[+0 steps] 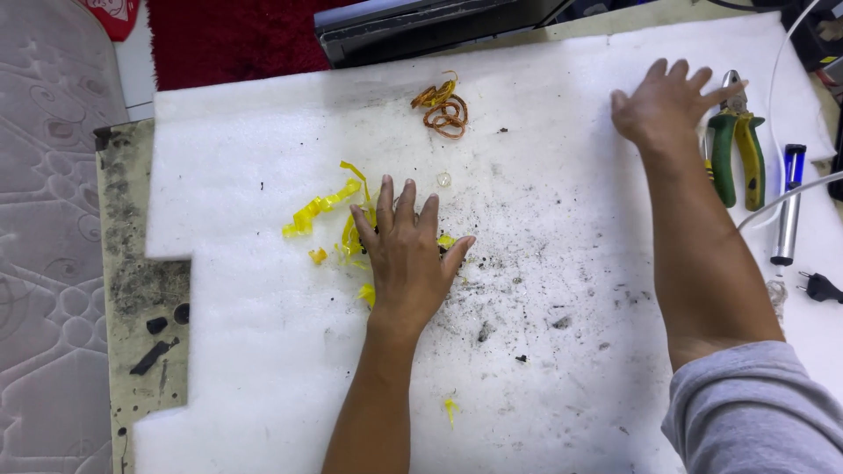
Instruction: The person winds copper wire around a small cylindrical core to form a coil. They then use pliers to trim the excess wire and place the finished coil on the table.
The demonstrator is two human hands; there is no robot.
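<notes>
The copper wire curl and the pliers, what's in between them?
In the head view, the right hand lies between the copper wire curl and the pliers, over white foam with dark specks.

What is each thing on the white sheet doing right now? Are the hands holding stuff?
Left hand: flat, palm down, pressing on yellow tape scraps, gripping nothing.
Right hand: open, fingers spread, reaching over the pliers, not gripping them.
Pliers: lying flat, handles slightly apart.
Copper wire coil: loose, tangled, untouched.
White foam sheet: lying flat, dirty with dark specks.
Pen-shaped tool: lying flat, untouched.
</notes>
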